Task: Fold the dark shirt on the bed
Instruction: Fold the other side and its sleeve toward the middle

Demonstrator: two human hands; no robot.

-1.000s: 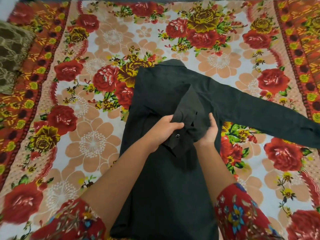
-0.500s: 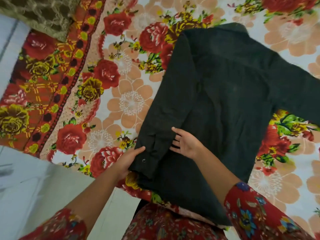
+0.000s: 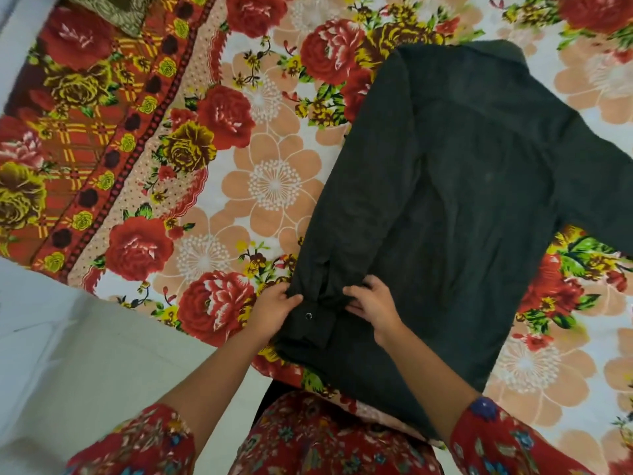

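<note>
The dark shirt (image 3: 462, 200) lies back up on the floral bedsheet (image 3: 274, 186), collar at the far end. Its left sleeve is folded down along the body's left edge, and its cuff with a small metal snap (image 3: 308, 316) lies near the bed's front edge. My left hand (image 3: 272, 311) grips the cuff's left side, thumb on top of the cloth. My right hand (image 3: 373, 305) pinches the sleeve's right side just above the cuff, fingers curled into the fabric. The other sleeve runs off the frame to the right.
A brown-green patterned cushion (image 3: 113, 10) sits at the top left. The bed's front edge (image 3: 239, 351) runs diagonally, with pale floor (image 3: 85, 354) below it at the left. My red floral clothing (image 3: 325, 440) fills the bottom of the frame.
The folded sleeve has been brought from the shirt's middle down along its left edge. Both hands have closed on the cuff end; half a second ago the right hand lay flat.
</note>
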